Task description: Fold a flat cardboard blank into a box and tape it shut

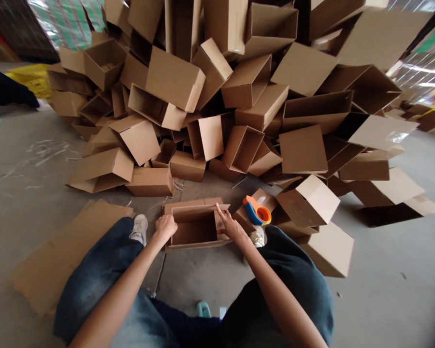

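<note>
An open brown cardboard box (194, 227) sits on the concrete floor between my feet, its opening facing up. My left hand (164, 227) is curled over the box's left wall, gripping it. My right hand (229, 224) rests on the right wall with fingers stretched out along the flap. An orange and blue tape dispenser (256, 211) lies just right of my right hand, on a small box.
A tall heap of empty cardboard boxes (217, 96) fills the space ahead. Flattened cardboard (68, 251) lies on the floor to my left, and another box (329, 249) lies beside my right knee. Bare concrete floor (395, 275) spreads out at both sides.
</note>
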The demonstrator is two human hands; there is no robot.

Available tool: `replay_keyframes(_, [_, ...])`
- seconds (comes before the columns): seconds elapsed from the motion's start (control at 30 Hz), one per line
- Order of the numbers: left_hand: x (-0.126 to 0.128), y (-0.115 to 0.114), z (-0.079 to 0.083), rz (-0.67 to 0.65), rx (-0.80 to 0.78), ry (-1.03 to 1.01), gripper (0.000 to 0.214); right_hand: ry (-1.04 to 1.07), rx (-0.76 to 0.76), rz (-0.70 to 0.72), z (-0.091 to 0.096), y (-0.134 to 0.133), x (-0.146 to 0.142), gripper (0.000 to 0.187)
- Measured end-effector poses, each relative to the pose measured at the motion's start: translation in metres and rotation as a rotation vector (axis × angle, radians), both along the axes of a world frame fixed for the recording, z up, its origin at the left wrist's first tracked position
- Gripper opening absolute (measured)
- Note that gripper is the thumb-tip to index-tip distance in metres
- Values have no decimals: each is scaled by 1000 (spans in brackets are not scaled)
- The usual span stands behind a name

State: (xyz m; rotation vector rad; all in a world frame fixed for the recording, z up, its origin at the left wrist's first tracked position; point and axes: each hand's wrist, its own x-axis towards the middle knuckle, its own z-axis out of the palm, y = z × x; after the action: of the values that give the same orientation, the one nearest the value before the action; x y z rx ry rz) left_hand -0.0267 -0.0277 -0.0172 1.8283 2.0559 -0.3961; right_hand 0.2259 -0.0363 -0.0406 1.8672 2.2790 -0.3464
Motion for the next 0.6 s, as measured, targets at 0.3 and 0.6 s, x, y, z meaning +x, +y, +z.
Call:
replay_keyframes(0.3, [1,0,-3,-16,2,7,33,11,-4,-88,-7,9,-9,118])
replay_keyframes(0.6, [9,5,6,11,7,7,34,-25,28,-18,-9,7,-5,116])
